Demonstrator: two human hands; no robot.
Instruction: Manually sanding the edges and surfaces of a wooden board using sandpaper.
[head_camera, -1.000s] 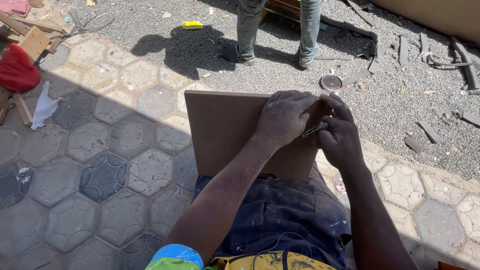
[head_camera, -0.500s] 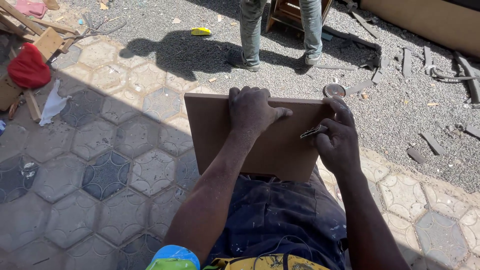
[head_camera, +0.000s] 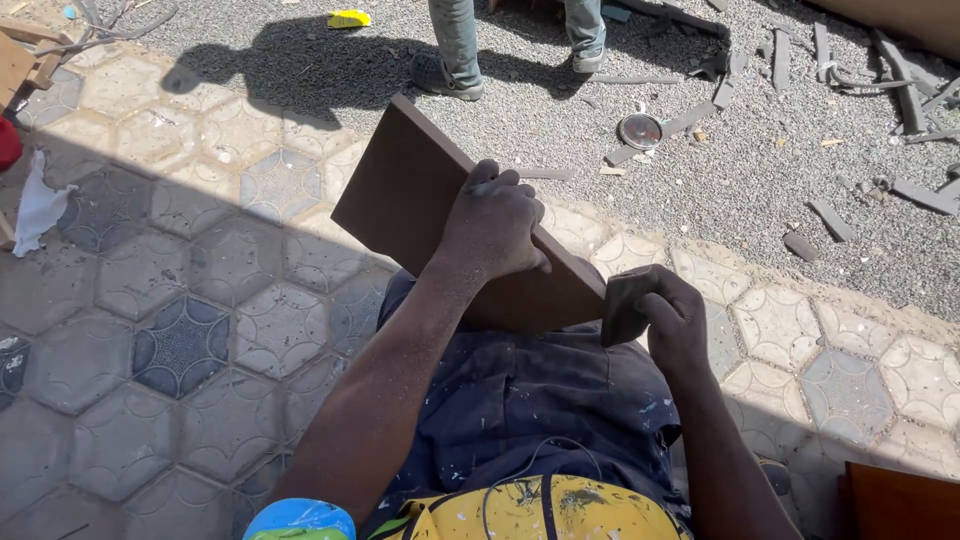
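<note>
A brown rectangular board (head_camera: 405, 195) rests on my lap, turned so one corner points away and to the left. My left hand (head_camera: 492, 222) grips its upper edge with the fingers curled over it. My right hand (head_camera: 655, 312) is closed around the board's near right corner. Whether the small metal tool is still in that hand cannot be seen. My dark, paint-flecked trousers (head_camera: 545, 395) lie under the board.
A person's legs and shoes (head_camera: 447, 72) stand on the gravel ahead. A round metal disc (head_camera: 640, 131) and wood strips (head_camera: 830, 220) lie on the gravel to the right. Hexagonal paving tiles (head_camera: 180, 300) cover the left. A white rag (head_camera: 38, 205) lies far left.
The board has swung from square-on to diagonal, its far corner now pointing away left. My left hand stayed on the top edge; my right hand dropped to the near corner.
</note>
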